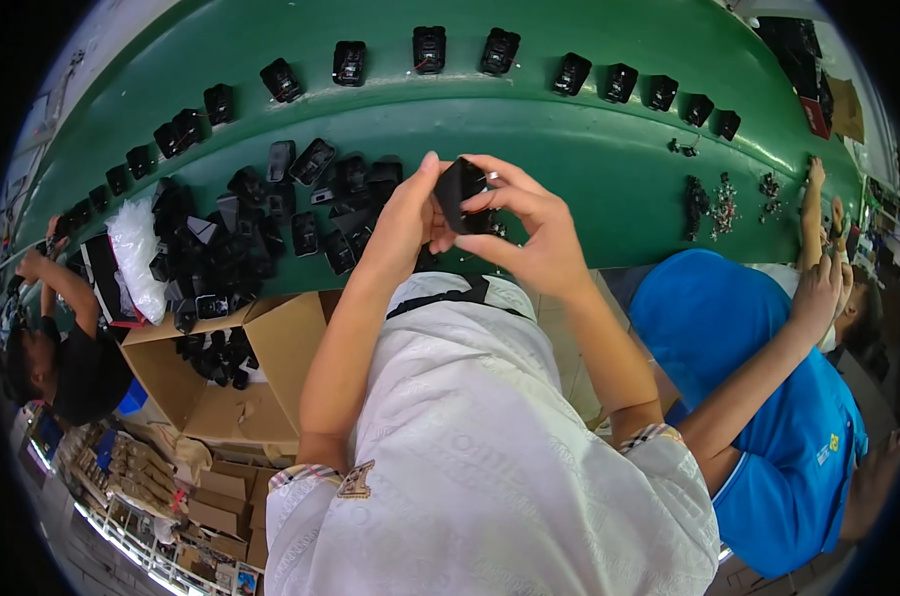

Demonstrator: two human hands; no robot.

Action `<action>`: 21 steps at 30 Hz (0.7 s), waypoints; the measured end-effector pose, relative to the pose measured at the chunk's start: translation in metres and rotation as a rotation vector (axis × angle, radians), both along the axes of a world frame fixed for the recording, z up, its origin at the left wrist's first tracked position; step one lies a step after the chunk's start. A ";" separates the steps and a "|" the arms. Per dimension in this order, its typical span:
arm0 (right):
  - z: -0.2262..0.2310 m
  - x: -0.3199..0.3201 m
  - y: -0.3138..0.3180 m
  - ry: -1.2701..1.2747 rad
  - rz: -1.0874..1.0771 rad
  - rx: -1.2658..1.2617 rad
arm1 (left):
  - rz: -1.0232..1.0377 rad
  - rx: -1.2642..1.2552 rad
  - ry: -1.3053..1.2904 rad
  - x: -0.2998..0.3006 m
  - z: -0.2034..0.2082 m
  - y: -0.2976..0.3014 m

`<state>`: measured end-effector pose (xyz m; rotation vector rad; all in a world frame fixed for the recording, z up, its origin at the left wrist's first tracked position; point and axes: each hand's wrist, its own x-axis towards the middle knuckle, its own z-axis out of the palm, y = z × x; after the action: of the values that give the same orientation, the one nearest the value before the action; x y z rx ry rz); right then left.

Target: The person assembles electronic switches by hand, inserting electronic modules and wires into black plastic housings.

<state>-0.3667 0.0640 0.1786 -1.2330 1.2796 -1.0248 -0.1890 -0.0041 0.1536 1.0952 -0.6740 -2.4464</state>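
Note:
Between my two hands, above the near edge of the green table, is a black plastic housing (459, 192), tilted with a slanted face toward me. My left hand (410, 214) grips its left side, the thumb up along its edge. On the other side my right hand (529, 223) pinches it between thumb and fingers; a ring is on one finger. A bit of thin red wire shows by the right fingers. What lies inside the housing is mostly hidden. To the left of my hands spreads a heap of similar black housings (261, 214).
Along the raised back strip of the green table (589, 149) stands a row of black units (429, 50). At left are a clear plastic bag (137, 253) and an open cardboard box (236, 412) with black parts. Small wired parts (723, 207) lie right. Co-workers sit both sides, one in blue (738, 328).

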 end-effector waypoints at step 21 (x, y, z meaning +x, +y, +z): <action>-0.028 -0.022 0.015 -0.908 -0.087 0.490 | -0.066 -0.202 -0.161 -0.012 0.019 -0.002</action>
<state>-0.3890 0.0791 0.1504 -0.2534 0.7761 -1.0595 -0.2011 -0.0062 0.1731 1.2129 -0.9984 -2.2993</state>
